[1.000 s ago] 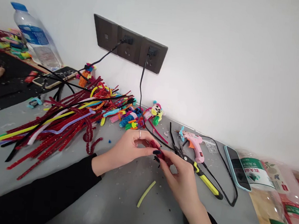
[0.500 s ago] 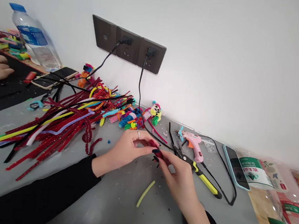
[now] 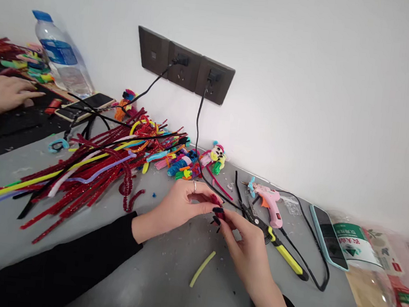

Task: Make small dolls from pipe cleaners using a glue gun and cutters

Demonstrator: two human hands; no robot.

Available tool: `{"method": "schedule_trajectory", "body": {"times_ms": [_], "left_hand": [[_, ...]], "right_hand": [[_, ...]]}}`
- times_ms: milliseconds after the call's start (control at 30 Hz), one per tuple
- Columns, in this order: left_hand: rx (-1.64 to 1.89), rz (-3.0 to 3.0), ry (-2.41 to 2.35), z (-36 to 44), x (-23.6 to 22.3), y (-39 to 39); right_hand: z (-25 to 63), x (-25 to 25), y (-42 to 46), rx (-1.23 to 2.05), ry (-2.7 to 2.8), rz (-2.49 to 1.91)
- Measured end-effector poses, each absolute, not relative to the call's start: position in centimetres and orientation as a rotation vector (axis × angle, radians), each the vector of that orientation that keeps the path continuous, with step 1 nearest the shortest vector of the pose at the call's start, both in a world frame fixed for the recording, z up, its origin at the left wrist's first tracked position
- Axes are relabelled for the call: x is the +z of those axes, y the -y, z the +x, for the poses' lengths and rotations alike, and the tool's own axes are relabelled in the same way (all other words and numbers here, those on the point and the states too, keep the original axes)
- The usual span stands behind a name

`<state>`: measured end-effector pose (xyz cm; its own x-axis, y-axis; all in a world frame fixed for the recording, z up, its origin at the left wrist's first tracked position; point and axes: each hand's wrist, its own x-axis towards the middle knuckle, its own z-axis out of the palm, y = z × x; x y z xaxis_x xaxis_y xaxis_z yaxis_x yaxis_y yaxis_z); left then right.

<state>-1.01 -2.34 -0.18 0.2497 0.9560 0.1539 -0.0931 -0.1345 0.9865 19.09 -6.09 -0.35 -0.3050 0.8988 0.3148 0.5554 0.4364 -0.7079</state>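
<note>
Where the left hand (image 3: 181, 205) and right hand (image 3: 248, 242) meet, left of the pliers (image 3: 288, 259), fingers (image 3: 204, 207) of both clamp a red piece (image 3: 221, 215). Step looks like shaping; next move probably calls for steady pinching.

The small dark-red bent piece (image 3: 215, 199) looks fuzzy and rough, its pile dense. The long deep-red stems (image 3: 53, 226) carry a glittery tinsel finish, while the long yellow stem (image 3: 24, 183) has a matt, velvety nap. The wide grey table (image 3: 134, 282) is smooth with a soft sheen. The pink gun-shaped glue tool (image 3: 273, 212) is smooth plastic; the yellow-and-black-handled pliers (image 3: 257, 221) join metal to plastic-looking grips. The clear blue-capped bottle (image 3: 75, 77) is shiny plastic, the flat pale-blue-edged phone (image 3: 328, 238) has a glossy dark face, and the long black sleeve (image 3: 71, 261) is matt cloth
</note>
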Motion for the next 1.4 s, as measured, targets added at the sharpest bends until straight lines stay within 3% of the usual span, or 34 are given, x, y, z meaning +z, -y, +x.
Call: {"method": "schedule_trajectory", "body": {"times_ms": [767,1400], "left_hand": [[1.189,1.347,-0.917,-1.0,-0.6,2.0],[1.112,1.332,-0.824,-1.9,-0.6,1.6]], "right_hand": [[18.8,0.0,5.6,0.908,1.926,-1.239],[19.6,-1.5,5.7,0.323,2.072,-1.139]]}}
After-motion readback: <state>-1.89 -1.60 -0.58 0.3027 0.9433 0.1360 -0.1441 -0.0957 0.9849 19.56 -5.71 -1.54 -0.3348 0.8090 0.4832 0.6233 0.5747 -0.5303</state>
